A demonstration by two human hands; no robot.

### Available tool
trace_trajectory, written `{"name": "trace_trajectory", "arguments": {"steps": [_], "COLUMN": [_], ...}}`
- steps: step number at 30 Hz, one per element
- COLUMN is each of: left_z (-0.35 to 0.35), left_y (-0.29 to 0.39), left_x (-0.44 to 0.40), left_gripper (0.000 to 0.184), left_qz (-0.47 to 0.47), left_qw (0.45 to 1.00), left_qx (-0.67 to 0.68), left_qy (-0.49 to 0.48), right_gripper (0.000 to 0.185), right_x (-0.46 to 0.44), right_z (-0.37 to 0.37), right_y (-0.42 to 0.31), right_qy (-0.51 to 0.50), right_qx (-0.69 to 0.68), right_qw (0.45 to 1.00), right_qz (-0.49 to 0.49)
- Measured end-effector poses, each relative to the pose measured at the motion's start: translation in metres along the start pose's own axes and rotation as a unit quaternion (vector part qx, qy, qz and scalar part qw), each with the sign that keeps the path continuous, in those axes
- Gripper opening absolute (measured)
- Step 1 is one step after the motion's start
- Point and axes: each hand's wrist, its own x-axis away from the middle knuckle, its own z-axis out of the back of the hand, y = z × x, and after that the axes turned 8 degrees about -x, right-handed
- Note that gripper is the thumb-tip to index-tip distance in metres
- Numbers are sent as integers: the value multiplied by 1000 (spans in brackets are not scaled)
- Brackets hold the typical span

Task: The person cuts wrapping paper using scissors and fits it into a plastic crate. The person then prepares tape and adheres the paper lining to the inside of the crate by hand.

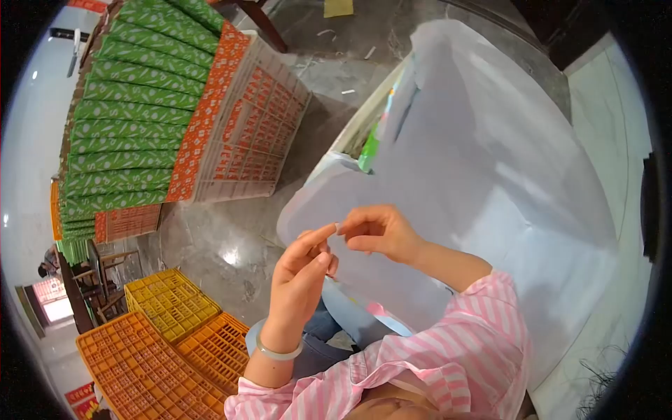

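Observation:
My left hand (301, 269), with a pale bangle (278, 352) on its wrist, is raised in front of my body with its fingers curled in. My right hand (383, 233) meets it from the right, thumb and fingers bent in a pinch. The fingertips of both hands come together at one spot. Something tiny and pale may be between them, but it is too small to name. Below and beyond the hands spreads a large white sheet-like lining (455, 154) with raised sides. A bit of bright green (369, 148) shows at its left edge.
At the upper left, stacked green printed packs with orange bands (150, 105) stand against a white crate (259, 119). Orange crates (140, 360) and a yellow crate (171, 302) are at lower left. Paper scraps lie on the grey floor (224, 241). A pale wall (609, 126) runs along the right.

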Motion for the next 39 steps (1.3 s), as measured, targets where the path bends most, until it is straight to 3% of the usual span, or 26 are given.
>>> {"name": "trace_trajectory", "arguments": {"steps": [1, 7, 10, 14, 22, 24, 27, 31, 34, 36, 39], "left_z": [-1, -3, -6, -9, -12, -11, -11, -16, -16, -15, -20], "left_y": [-1, -6, -7, -8, -14, -17, -21, -25, -26, -24, -18], "left_x": [1, 4, 6, 7, 8, 6, 7, 10, 10, 14, 22], "left_gripper": [34, 31, 32, 30, 34, 31, 23, 17, 18, 21, 21], "left_qz": [7, 6, -1, 4, -27, -127, -204, -190, -266, -340, -372], "left_qw": [1000, 1000, 999, 997, 978, 951, 929, 947, 914, 848, 807], "left_qx": [0, -11, -40, -73, -208, -282, -309, -246, -298, -403, -458], "left_qy": [-6, -11, -12, -30, 0, -14, 24, 76, 77, 51, 32], "right_gripper": [14, 6, 5, 6, 5, 5, 5, 5, 6, 7, 8], "right_x": [1, 6, 9, 16, 25, 27, 33, 36, 37, 41, 46], "right_z": [-3, 5, 4, 3, 11, 8, -1, -11, -14, -21, -26], "right_y": [2, 26, 20, 29, 31, 29, 21, 18, 23, 18, 17], "right_qy": [6, -48, -28, -45, -73, -80, -77, -63, -81, -94, -122], "right_qx": [-19, -123, -174, -127, -207, -167, -108, -81, -111, -114, -130], "right_qw": [999, 991, 984, 991, 976, 983, 990, 994, 988, 986, 980], "right_qz": [-34, 14, 2, 23, -5, 19, 39, 40, 67, 81, 89]}}
